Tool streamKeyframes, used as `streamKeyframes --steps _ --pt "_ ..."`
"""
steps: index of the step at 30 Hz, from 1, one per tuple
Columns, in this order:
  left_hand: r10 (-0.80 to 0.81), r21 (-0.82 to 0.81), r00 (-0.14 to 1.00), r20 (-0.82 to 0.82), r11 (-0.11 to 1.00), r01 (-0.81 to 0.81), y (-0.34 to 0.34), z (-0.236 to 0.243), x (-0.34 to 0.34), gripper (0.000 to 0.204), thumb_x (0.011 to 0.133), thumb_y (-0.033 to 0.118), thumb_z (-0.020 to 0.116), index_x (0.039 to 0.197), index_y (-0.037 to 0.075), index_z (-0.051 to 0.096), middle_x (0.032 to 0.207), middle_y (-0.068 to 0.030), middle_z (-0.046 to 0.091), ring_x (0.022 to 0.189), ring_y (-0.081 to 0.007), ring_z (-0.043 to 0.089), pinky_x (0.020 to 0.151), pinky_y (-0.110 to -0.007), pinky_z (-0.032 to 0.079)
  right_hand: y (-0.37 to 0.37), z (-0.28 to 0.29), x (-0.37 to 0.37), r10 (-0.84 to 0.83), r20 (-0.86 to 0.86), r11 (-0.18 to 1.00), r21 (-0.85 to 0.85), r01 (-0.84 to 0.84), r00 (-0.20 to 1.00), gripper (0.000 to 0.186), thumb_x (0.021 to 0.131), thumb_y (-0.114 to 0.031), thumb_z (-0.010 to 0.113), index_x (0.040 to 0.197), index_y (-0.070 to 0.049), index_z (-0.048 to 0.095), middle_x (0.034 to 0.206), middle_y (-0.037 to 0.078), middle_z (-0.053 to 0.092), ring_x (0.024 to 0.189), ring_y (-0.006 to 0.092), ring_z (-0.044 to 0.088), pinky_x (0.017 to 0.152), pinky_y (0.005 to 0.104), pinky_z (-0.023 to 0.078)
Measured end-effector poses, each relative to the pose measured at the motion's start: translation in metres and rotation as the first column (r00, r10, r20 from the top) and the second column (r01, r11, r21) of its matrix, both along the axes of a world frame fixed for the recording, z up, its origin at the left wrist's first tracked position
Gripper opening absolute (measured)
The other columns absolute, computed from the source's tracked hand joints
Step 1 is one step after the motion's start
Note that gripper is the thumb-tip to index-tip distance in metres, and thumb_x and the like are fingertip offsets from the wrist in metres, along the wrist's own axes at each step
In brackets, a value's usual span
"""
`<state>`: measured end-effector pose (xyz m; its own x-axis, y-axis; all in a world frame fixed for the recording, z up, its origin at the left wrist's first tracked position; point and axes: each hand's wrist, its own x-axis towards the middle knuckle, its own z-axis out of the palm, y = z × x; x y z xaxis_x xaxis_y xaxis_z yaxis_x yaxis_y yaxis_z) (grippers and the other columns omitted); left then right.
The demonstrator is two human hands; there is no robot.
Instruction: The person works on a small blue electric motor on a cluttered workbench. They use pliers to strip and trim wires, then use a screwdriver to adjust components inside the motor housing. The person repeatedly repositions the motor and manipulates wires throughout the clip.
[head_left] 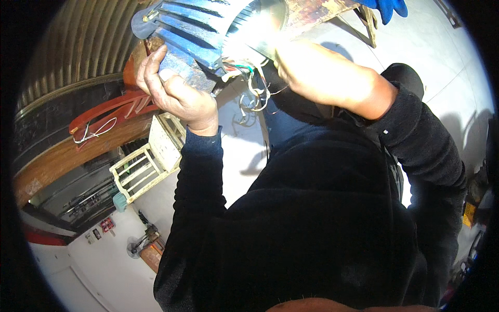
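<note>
A blue finned motor housing [184, 28] lies tilted at the top centre, its open end washed out by glare. Red, green and pale loose wires [252, 86] dangle beneath that end. My left hand [174, 93] has its fingers curled round the lower left of the blue metal body, gripping it. My right hand [332, 78] is closed at the open end on a shiny flat metal piece [273, 23], whose shape is partly lost in glare. My legs and dark clothing are below.
A worn wooden bench [317, 10] stands behind the motor, with blue gloves [384, 8] at its right. A red wooden chair [93, 119] with a white cable and a cream chair [143, 171] are at left. A fan [136, 247] stands farther off at lower left.
</note>
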<state>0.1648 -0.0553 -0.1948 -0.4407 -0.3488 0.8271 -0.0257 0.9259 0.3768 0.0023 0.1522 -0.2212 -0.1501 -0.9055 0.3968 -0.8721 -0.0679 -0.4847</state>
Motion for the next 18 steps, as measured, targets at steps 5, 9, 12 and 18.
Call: streamKeyframes --steps 5,9,12,18 --pt "0.045 0.003 0.998 0.036 0.999 -0.045 0.004 0.004 0.001 0.045 0.094 0.011 0.041 0.124 -0.004 0.071 0.130 -0.0161 0.056 0.133 -0.0293 0.051 0.119 -0.049 0.037 0.033 0.002 0.011 -0.170 -0.485 0.964 -0.261 0.044 0.858 0.040 0.094 -0.008 0.068 0.132 0.004 0.065 0.114 0.017 0.071 0.106 0.0265 0.072 0.098 0.0366 0.058" --pt "0.020 0.095 1.000 0.008 0.995 -0.020 0.005 0.004 0.001 0.045 0.094 0.010 0.041 0.124 -0.005 0.071 0.131 -0.0158 0.056 0.135 -0.0292 0.048 0.119 -0.050 0.036 0.052 0.022 0.012 -0.227 -0.475 0.974 -0.125 0.190 0.850 0.027 0.090 -0.009 0.071 0.115 0.000 0.071 0.101 0.013 0.072 0.091 0.0260 0.073 0.081 0.0373 0.060" --pt "0.018 0.000 1.000 0.024 1.000 -0.018 0.002 0.002 0.001 0.045 0.094 0.011 0.041 0.124 -0.005 0.070 0.131 -0.0170 0.057 0.134 -0.0305 0.050 0.120 -0.050 0.036 0.051 0.025 0.008 -0.258 -0.489 0.966 -0.126 0.226 0.833 0.020 0.088 -0.010 0.072 0.105 -0.001 0.073 0.092 0.011 0.072 0.081 0.0248 0.073 0.071 0.0368 0.061" --pt "0.017 0.011 1.000 -0.001 1.000 -0.017 0.000 0.001 0.000 0.045 0.095 0.014 0.043 0.125 -0.006 0.070 0.130 -0.0179 0.058 0.132 -0.0313 0.051 0.119 -0.051 0.036 0.039 0.008 0.017 -0.225 -0.521 0.962 -0.252 0.103 0.823 0.035 0.094 -0.009 0.071 0.127 0.002 0.071 0.119 0.017 0.073 0.108 0.0283 0.073 0.096 0.0392 0.059"
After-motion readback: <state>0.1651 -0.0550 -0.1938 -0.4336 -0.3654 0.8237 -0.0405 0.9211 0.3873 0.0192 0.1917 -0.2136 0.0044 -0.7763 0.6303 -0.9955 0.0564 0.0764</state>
